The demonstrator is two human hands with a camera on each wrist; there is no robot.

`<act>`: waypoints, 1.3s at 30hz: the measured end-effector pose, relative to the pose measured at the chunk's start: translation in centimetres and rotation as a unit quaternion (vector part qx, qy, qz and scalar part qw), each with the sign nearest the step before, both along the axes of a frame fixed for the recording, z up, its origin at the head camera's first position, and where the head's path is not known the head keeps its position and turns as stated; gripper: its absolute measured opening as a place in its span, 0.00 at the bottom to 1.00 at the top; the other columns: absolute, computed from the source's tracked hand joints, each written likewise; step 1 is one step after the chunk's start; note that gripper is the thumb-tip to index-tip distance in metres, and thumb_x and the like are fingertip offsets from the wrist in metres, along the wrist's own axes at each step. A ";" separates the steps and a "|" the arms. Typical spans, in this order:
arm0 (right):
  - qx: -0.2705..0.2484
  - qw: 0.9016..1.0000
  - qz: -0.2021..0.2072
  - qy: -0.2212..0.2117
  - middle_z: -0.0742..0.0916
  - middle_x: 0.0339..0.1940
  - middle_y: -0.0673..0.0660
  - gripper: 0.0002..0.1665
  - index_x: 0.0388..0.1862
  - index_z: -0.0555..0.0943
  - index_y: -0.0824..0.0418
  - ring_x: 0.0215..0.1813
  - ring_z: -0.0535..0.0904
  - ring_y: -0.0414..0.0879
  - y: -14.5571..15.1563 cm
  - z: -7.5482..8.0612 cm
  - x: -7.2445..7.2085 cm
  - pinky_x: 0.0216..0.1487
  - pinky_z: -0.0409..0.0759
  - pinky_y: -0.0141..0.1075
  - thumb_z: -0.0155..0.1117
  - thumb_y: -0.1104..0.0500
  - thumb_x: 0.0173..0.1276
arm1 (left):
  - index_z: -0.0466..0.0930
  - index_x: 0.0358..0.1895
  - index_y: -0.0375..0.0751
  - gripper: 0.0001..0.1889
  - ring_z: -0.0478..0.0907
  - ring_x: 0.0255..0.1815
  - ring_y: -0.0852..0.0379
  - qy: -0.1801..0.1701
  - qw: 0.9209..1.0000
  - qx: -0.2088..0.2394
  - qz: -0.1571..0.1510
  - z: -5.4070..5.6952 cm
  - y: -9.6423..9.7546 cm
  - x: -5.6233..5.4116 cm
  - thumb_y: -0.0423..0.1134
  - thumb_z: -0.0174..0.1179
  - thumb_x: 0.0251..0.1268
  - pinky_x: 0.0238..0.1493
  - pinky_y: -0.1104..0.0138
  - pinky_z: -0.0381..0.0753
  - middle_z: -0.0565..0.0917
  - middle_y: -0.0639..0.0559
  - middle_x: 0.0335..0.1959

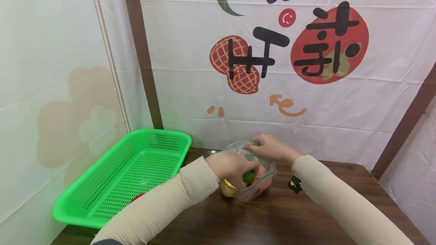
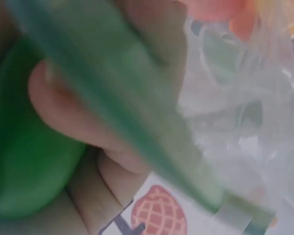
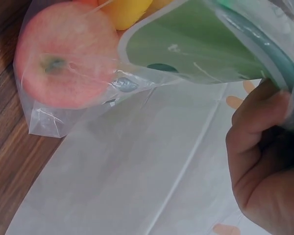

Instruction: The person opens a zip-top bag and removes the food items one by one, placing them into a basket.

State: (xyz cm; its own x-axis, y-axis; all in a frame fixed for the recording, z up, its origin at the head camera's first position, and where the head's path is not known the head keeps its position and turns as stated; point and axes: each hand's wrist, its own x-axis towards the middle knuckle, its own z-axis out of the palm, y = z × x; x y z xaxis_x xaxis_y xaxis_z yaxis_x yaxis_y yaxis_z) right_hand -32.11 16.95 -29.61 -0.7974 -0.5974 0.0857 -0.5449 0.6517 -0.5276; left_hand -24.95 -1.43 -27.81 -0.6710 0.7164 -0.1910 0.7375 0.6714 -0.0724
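Note:
A clear zip bag (image 1: 251, 195) with a green printed panel (image 3: 191, 44) stands on the table, its mouth open upward. My left hand (image 1: 233, 165) reaches into that mouth with its fingers around a smooth green fruit (image 1: 249, 177); the fruit's exact kind cannot be told. The left wrist view shows the green fruit (image 2: 29, 142) against the fingers, behind the bag's blurred green zip edge (image 2: 112, 103). At the far side of the mouth, my right hand (image 1: 269, 147) pinches the bag's rim. Inside the bag lie a pinkish-red apple (image 3: 68, 58) and a yellow fruit (image 3: 130, 11).
A green perforated basket (image 1: 64, 204) stands to the left, with something red (image 1: 137, 197) in it, partly hidden by the left sleeve. A small black object (image 1: 295, 184) shows beside the right sleeve. Printed cloth (image 1: 184, 86) hangs behind the brown wooden table (image 1: 327, 214).

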 end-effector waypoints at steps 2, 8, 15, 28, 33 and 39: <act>0.001 1.000 -0.001 0.001 0.67 0.16 0.45 0.22 0.24 0.73 0.54 0.20 0.64 0.39 0.0 0.0 0.0 0.33 0.71 0.38 0.57 0.44 0.77 | 0.75 0.49 0.57 0.17 0.70 0.27 0.63 0.005 1.000 0.009 -0.002 0.4 -0.3 0.1 0.43 0.69 0.57 0.29 0.69 0.70 0.73 0.60 0.27; 0.003 1.000 -0.005 0.003 0.70 0.17 0.45 0.22 0.24 0.73 0.53 0.21 0.66 0.40 -0.1 0.0 0.1 0.33 0.71 0.38 0.56 0.44 0.77 | 0.72 0.56 0.59 0.22 0.74 0.30 0.61 0.046 0.999 0.006 -0.010 1.6 -1.3 0.6 0.47 0.68 0.60 0.31 0.65 0.76 0.74 0.61 0.34; 0.005 1.000 -0.013 -0.005 0.68 0.17 0.46 0.24 0.23 0.71 0.54 0.21 0.63 0.41 -0.2 0.1 0.0 0.32 0.70 0.38 0.56 0.44 0.77 | 0.71 0.58 0.57 0.20 0.74 0.30 0.58 0.065 0.998 0.019 -0.018 2.3 -2.4 0.7 0.47 0.65 0.65 0.32 0.64 0.76 0.75 0.60 0.32; 0.005 1.000 -0.005 0.005 0.69 0.18 0.46 0.16 0.32 0.80 0.55 0.22 0.66 0.41 0.0 0.2 0.0 0.32 0.70 0.37 0.56 0.48 0.78 | 0.65 0.67 0.57 0.21 0.71 0.22 0.58 0.082 0.990 0.108 -0.034 1.8 -5.5 1.8 0.50 0.55 0.75 0.26 0.66 0.73 0.75 0.56 0.44; 0.004 1.000 -0.008 -0.001 0.69 0.18 0.47 0.16 0.32 0.79 0.55 0.22 0.65 0.41 0.1 0.2 0.1 0.32 0.70 0.37 0.57 0.47 0.77 | 0.64 0.73 0.57 0.23 0.71 0.20 0.60 0.071 0.987 0.143 -0.010 2.1 -7.3 2.5 0.51 0.48 0.78 0.25 0.67 0.74 0.74 0.55 0.47; 0.009 1.000 -0.008 0.010 0.68 0.19 0.47 0.18 0.30 0.78 0.55 0.24 0.67 0.41 0.0 0.2 0.2 0.33 0.70 0.38 0.58 0.46 0.77 | 0.65 0.72 0.55 0.24 0.72 0.24 0.62 0.047 0.988 0.146 0.035 1.6 -9.5 2.4 0.47 0.46 0.76 0.27 0.66 0.74 0.74 0.55 0.51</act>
State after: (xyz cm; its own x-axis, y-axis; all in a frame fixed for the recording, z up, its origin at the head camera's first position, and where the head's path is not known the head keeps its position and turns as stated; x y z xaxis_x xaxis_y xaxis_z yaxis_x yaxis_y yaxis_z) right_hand -31.88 16.94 -29.41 -0.8049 -0.5863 0.0921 -0.5453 0.6692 -0.5048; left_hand -22.50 -10.98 -26.18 -0.7261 0.6826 0.0825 0.6874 0.7233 0.0650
